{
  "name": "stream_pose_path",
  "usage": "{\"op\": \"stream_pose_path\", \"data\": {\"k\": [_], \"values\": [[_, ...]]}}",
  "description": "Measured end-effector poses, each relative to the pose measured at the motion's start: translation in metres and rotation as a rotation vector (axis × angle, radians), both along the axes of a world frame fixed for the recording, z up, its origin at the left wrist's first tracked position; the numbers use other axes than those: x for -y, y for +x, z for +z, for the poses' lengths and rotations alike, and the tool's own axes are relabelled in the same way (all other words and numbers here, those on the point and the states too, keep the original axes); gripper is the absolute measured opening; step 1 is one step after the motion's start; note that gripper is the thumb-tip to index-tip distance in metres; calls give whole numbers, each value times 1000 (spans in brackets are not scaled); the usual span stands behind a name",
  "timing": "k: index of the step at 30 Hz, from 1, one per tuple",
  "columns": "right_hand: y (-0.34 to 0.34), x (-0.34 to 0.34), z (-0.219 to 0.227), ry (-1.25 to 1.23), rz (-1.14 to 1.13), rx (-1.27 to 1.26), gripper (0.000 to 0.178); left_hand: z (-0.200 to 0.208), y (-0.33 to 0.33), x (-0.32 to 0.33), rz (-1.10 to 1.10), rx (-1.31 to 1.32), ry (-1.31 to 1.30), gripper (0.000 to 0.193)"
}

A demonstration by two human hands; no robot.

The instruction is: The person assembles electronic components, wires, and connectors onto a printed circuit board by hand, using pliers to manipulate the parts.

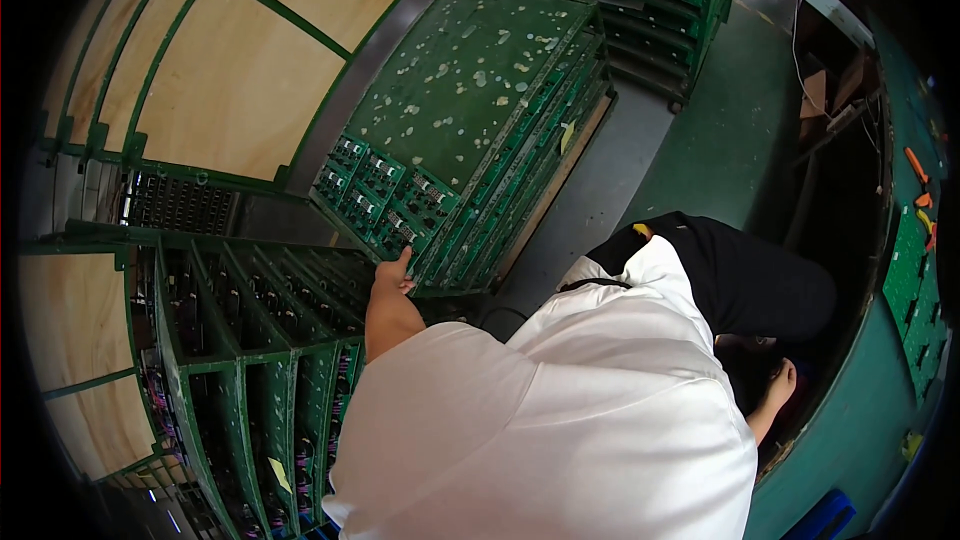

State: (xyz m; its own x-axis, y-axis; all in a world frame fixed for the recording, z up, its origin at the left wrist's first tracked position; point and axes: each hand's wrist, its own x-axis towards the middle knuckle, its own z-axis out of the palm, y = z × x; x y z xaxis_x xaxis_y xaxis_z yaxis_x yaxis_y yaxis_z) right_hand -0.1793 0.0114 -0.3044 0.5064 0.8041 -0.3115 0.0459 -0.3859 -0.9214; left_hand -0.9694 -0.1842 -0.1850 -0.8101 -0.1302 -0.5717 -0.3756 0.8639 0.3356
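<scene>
A stack of green trays stands ahead of me, and its spotted green top surface shows pale round marks. On the near left part of that top lie several green circuit boards with small white and black components. My left hand is closed at the near edge of a circuit board, by the tray's front corner; the undersides of its fingers are hidden. Low at the right, my right hand hangs by the dark space beside the workbench. Its fingers are curled together, and nothing shows in them.
Green racks with slots stand at the left, beside framed wooden panels. Another shelf rack with a yellow note is at the back. Orange-handled tools and a green board lie on the right workbench. A grey-green floor runs between.
</scene>
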Motion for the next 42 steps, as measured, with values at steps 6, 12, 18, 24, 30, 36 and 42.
{"op": "stream_pose_path", "data": {"k": [6,12,18,24,30,36,42], "values": [[5,3,-6,35,-10,-70,13,3,3,2,-35,82,8,68],[6,4,-9,16,24,-41,12,5,3,3,26,181,-48,78],[11,6,-12,-17,9,-90,12,2,-19,-10,25,95,-87,82],[8,9,-12,-16,8,-75,12,-1,-32,-6,-67,110,-192,83],[26,9,-30,-31,-14,-115,12,28,-52,-33,95,162,-109,87],[26,14,-30,-69,19,-39,11,-3,-76,-24,-70,142,-326,88],[23,22,-27,-99,-18,-24,11,28,-76,-34,268,240,-81,78]]}}
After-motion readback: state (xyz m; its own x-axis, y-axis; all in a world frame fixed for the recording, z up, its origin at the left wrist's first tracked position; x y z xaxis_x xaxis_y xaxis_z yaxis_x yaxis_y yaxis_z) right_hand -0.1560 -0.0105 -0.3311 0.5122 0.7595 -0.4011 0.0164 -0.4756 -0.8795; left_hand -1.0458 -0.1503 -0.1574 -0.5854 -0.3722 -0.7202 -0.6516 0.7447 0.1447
